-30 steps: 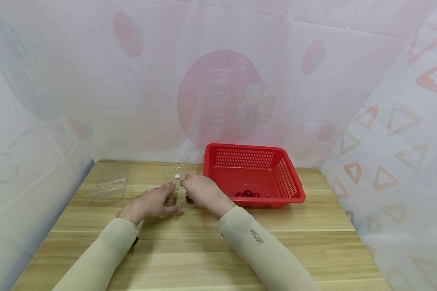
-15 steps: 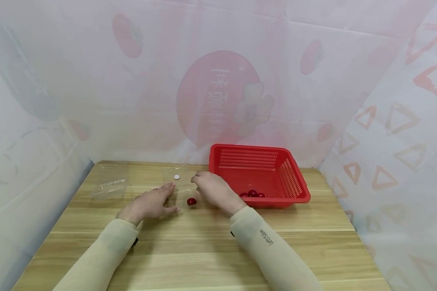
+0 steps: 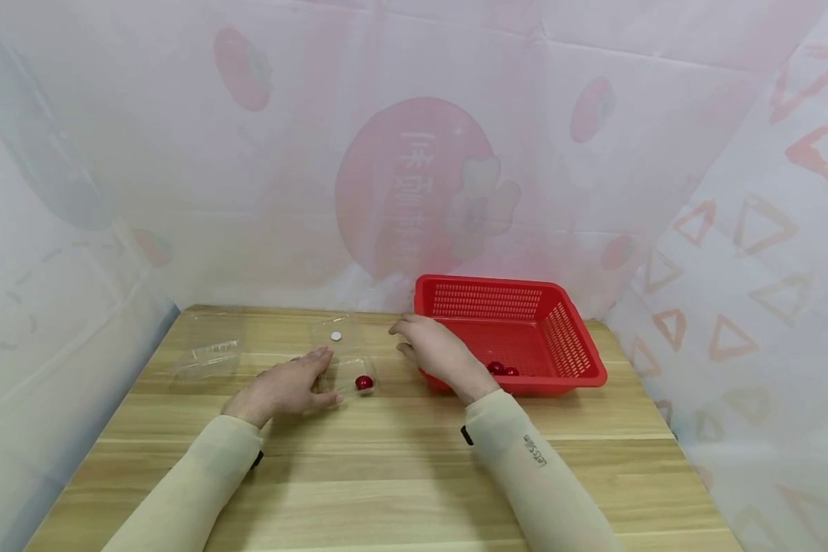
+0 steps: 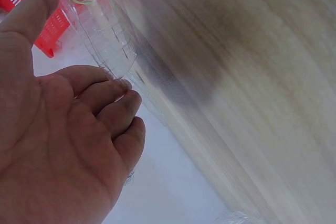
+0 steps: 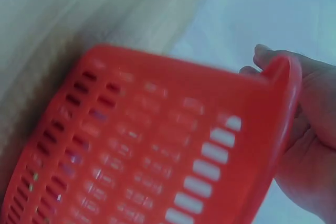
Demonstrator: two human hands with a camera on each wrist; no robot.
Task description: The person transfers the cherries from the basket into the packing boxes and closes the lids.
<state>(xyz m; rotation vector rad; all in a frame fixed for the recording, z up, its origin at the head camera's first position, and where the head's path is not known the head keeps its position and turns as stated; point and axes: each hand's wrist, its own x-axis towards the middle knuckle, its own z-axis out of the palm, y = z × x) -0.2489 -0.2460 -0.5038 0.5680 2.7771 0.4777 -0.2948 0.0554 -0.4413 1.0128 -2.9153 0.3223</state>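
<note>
My left hand (image 3: 283,386) lies beside a clear plastic box (image 3: 345,369), thumb and fingers spread along its near-left side. In the left wrist view its fingertips are right at a corner of the box (image 4: 113,45). One dark red cherry (image 3: 364,382) sits at the right end of the box, and a greenish stem shows in the left wrist view. The box's lid (image 3: 320,337) lies folded back, with a white dot on it. My right hand (image 3: 438,349), its fingers loosely bent with nothing between them, overlaps the left rim of a red basket (image 3: 486,280).
Cherries (image 3: 497,369) lie at the near side inside the basket, partly hidden by its rim and wall. Another clear plastic box (image 3: 210,356) stands at the back left of the wooden table (image 3: 372,491). A printed cloth wall (image 3: 283,199) closes off the back.
My right hand has moved right, away from the plastic box, and the basket has slid right along with it. The cherry in the box has come into full view. My left hand stays put.
</note>
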